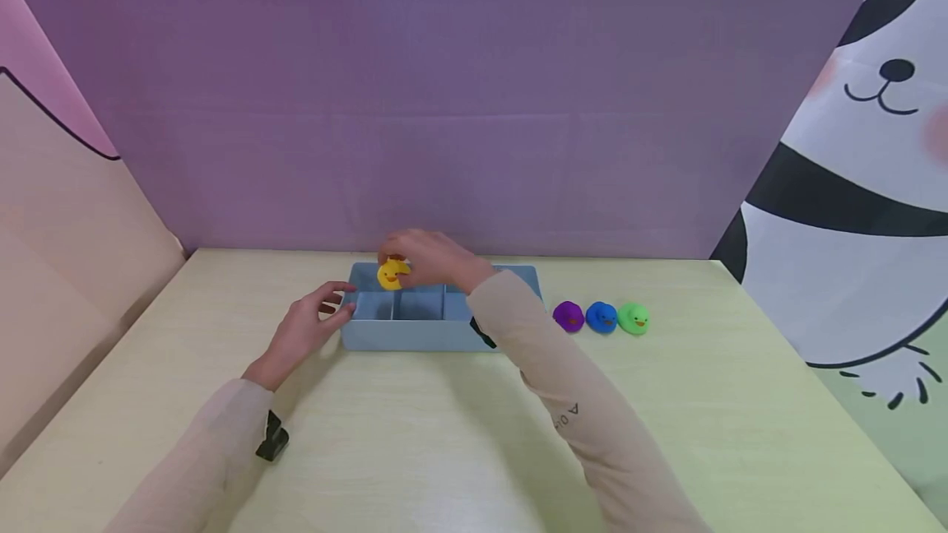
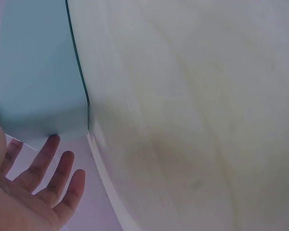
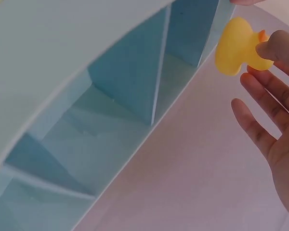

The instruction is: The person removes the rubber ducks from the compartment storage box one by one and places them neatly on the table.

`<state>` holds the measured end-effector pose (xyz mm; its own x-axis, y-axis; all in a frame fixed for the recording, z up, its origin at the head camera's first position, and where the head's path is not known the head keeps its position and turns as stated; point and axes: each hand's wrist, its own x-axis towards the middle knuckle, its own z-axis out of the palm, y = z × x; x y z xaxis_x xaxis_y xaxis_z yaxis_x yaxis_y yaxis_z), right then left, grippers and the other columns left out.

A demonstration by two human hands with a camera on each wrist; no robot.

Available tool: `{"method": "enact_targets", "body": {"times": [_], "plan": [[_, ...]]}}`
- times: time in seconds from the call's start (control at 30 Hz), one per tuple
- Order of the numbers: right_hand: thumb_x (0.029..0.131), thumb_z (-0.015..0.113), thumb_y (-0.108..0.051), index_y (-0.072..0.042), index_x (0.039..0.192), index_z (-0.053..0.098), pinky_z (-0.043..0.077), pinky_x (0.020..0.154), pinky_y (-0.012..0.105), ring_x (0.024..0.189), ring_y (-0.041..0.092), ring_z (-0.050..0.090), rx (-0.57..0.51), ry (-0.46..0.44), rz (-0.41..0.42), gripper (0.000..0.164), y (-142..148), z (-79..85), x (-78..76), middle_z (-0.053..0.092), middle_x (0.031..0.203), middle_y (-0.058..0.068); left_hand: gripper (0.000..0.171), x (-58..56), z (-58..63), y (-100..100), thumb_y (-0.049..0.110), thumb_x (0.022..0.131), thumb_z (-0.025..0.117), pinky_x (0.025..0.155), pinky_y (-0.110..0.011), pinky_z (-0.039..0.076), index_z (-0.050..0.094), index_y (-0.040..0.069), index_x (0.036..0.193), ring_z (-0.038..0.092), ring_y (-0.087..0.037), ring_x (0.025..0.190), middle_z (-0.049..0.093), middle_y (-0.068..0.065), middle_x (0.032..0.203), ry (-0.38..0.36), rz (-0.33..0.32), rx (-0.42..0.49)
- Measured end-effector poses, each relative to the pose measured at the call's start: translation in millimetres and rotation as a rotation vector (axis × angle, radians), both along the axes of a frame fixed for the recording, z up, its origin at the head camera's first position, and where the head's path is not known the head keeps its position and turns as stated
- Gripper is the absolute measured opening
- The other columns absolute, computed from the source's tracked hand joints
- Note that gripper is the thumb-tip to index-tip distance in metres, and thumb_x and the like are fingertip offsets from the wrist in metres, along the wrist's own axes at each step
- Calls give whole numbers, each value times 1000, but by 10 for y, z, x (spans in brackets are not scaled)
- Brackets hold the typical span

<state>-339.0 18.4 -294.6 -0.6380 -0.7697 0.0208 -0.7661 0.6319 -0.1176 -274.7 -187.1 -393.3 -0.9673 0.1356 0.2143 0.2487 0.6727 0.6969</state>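
A yellow rubber duck (image 1: pixel 391 274) is pinched between the thumb and fingers of my right hand (image 1: pixel 435 258), above the left part of a blue-grey divided box (image 1: pixel 415 336). In the right wrist view the duck (image 3: pixel 233 45) is held by its head, over the box's rim. My left hand (image 1: pixel 307 326) is at the box's left end, fingers spread. In the left wrist view, its fingertips (image 2: pixel 54 139) are right at the end wall. The box's right part is partly hidden behind my right forearm.
On the table (image 1: pixel 415 434), right of the box, a purple duck (image 1: pixel 569 317), a blue duck (image 1: pixel 601 317) and a green duck (image 1: pixel 634 318) stand in a row. A purple backdrop (image 1: pixel 459 105) rises behind the table's far edge, with a panda print (image 1: pixel 881 179) at right.
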Motion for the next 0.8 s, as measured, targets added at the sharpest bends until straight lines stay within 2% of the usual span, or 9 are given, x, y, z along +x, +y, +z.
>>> {"method": "enact_targets", "body": {"times": [0.4, 0.8], "plan": [[83, 65, -16, -14, 109, 62, 49, 81, 26, 93, 18, 55, -23, 50, 45, 26, 330, 13, 42, 59, 103, -1, 39, 23, 4, 16, 29, 91, 55, 83, -47, 49, 51, 13, 126, 59, -33, 101, 60, -16, 112, 2, 3, -3], [82, 66, -14, -13, 106, 63, 50, 80, 27, 91, 17, 55, -53, 52, 24, 24, 697, 7, 77, 59, 103, 0, 40, 28, -2, 20, 31, 91, 55, 85, -49, 48, 50, 13, 126, 59, -33, 102, 59, -17, 113, 5, 1, -9]]}}
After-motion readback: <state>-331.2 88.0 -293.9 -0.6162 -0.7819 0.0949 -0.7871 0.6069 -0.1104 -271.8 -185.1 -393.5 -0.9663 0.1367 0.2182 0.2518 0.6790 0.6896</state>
